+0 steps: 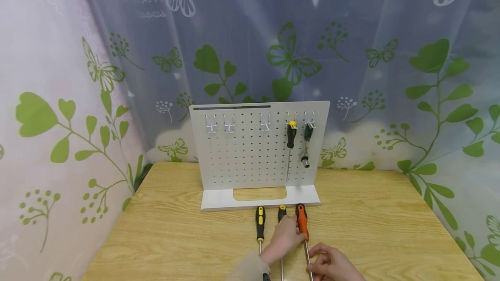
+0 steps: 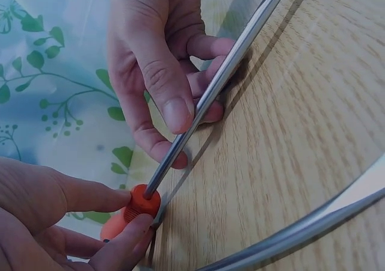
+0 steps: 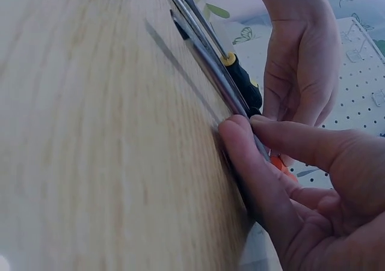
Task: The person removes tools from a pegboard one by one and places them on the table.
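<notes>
A screwdriver with an orange and black handle (image 1: 302, 220) lies in front of the pegboard, its handle toward the board. My left hand (image 1: 286, 234) pinches the lower end of that handle, near the collar (image 2: 143, 202). Lower down, my right hand (image 1: 331, 264) holds the steel shaft (image 2: 231, 66) between thumb and fingers. In the right wrist view the shaft's dark tip (image 3: 178, 26) points away from the fingers, close over the table. Beside it lies a black and yellow screwdriver (image 1: 282, 212), partly hidden by my left hand. Another black and yellow screwdriver (image 1: 260, 224) lies further left.
A white pegboard (image 1: 250, 159) stands on the wooden table (image 1: 164, 229). On its right side hang a black and yellow screwdriver (image 1: 291, 138) and a green-handled tool (image 1: 308, 133) with a metal end. Several hooks (image 1: 211, 125) hold nothing. A patterned curtain (image 1: 242, 47) surrounds the table.
</notes>
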The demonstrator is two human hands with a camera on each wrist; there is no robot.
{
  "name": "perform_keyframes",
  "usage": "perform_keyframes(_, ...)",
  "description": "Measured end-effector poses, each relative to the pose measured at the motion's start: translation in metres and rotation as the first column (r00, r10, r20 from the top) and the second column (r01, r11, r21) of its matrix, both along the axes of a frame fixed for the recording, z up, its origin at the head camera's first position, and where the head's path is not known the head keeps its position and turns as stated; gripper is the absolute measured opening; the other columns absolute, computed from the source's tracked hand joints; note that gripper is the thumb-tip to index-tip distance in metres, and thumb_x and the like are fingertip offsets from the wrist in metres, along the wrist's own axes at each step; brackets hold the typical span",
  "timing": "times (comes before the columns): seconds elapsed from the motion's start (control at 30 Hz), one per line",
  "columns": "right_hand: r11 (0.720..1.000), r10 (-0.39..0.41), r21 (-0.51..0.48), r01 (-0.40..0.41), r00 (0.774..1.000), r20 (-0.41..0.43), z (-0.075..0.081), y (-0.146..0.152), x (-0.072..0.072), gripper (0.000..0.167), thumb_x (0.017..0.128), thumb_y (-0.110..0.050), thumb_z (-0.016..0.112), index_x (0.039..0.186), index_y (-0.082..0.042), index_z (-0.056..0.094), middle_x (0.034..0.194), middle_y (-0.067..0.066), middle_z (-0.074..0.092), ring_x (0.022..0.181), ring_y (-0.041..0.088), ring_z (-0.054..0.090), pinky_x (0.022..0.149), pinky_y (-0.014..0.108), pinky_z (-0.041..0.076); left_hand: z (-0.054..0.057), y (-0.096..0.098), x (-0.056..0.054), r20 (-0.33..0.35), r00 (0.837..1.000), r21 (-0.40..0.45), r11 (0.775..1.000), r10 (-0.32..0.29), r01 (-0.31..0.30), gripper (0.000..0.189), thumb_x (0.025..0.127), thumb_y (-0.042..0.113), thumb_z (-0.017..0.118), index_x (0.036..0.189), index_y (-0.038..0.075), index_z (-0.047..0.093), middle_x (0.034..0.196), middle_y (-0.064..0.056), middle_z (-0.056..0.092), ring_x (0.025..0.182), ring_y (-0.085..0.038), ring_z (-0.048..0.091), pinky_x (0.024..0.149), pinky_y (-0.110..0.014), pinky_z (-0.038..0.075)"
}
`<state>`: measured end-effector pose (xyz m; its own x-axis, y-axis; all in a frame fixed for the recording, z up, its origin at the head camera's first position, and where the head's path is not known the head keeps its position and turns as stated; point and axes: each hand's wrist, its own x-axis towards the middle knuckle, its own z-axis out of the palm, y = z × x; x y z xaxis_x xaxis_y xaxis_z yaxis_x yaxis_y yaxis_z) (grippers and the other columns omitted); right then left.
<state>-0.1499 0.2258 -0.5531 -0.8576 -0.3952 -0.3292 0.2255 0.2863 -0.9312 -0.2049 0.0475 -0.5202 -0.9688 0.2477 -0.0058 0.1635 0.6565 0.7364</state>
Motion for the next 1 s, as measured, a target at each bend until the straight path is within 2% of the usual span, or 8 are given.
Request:
perform_keyframes(0.3,0.999,0.038,0.026,-0.037,0.998,-0.047,0.0017,-0.0007,-0.0011,0.027,0.092,-0.012,0.075,0.108,0.002,0.06,0.07,0.0,0.063,0.061,0.012,0.062,0.053,0.021,0.05,-0.0044,0.0009,-0.0013,0.007,1.0,0.013,1.0,-0.01,0.01,0.041,0.081,0.009,0.084,0.115,-0.007,0.068,0.089,-0.008,0.055,0.067,-0.014,0.049,0.056,-0.021,0.043)
perform_keyframes(0.47,0.998,0.041,0.04,-0.04,0.998,-0.039,0.0031,-0.0006,-0.0007,0.026,0.092,-0.012,0.075,0.108,0.002,0.06,0.07,-0.001,0.063,0.062,0.011,0.062,0.053,0.021,0.049,-0.0047,0.0001,-0.001,0.004,1.0,0.007,1.0,-0.01,0.01,0.039,0.081,0.008,0.083,0.113,-0.007,0.068,0.089,-0.008,0.054,0.065,-0.014,0.049,0.054,-0.02,0.042)
perform_keyframes(0.63,0.999,0.034,-0.02,-0.034,0.999,0.001,0.0025,-0.0002,-0.0009,0.023,0.098,-0.013,0.067,0.11,0.004,0.058,0.074,0.001,0.065,0.062,0.012,0.061,0.056,0.021,0.051,-0.0039,-0.001,-0.0003,-0.001,1.0,0.013,1.0,-0.009,0.009,0.036,0.081,0.008,0.082,0.112,-0.006,0.068,0.088,-0.008,0.054,0.065,-0.013,0.048,0.053,-0.02,0.042)
perform_keyframes(0.87,0.997,0.02,-0.077,-0.018,1.0,0.023,0.0008,0.0006,-0.0014,0.023,0.101,-0.015,0.062,0.11,0.004,0.055,0.077,0.004,0.066,0.061,0.012,0.06,0.056,0.022,0.053,-0.002,-0.002,0.0015,0.004,1.0,0.036,0.999,0.007,-0.007,0.057,0.082,0.008,0.08,0.132,-0.011,0.06,0.101,-0.016,0.059,0.063,-0.01,0.05,0.05,-0.018,0.044)
perform_keyframes(1.0,0.995,0.026,-0.101,-0.023,0.999,0.029,0.002,0.0011,-0.0009,0.021,0.102,-0.015,0.06,0.111,0.004,0.055,0.077,0.004,0.066,0.06,0.012,0.06,0.054,0.021,0.052,-0.0003,-0.0036,0.0024,0.001,1.0,0.055,0.998,0.013,-0.013,0.059,0.083,0.009,0.079,0.134,-0.011,0.058,0.107,-0.019,0.06,0.063,-0.008,0.049,0.049,-0.017,0.044)
